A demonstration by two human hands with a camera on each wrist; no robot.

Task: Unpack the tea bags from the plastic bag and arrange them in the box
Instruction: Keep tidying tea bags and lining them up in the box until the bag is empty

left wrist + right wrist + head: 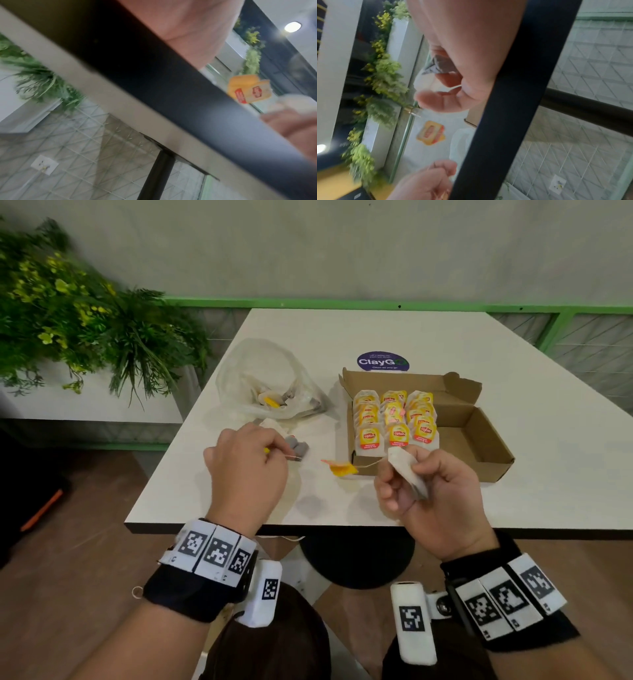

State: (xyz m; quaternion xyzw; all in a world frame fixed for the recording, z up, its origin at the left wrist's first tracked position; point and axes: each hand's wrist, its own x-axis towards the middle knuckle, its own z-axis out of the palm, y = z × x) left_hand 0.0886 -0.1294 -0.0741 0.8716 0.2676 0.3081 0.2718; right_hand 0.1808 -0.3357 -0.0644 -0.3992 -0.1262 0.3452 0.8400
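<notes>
While three rows of tea bags (pixel 397 419) already fill half the box (pixel 479 436), right hand (pixel 435 491) pinching another, left hand (pixel 246 463) pinching its string, more waiting in plastic bag (pixel 267 385).

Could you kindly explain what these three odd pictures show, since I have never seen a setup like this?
No machine here: a person wears cameras on the head and on both wrists. The head view looks down on a white table with a plastic bag and a cardboard box holding rows of tea bags. The right hand pinches a tea bag whose yellow tag dangles on its string. The left hand pinches a thin string. The wrist views are blurred, looking up past the table edge.
</notes>
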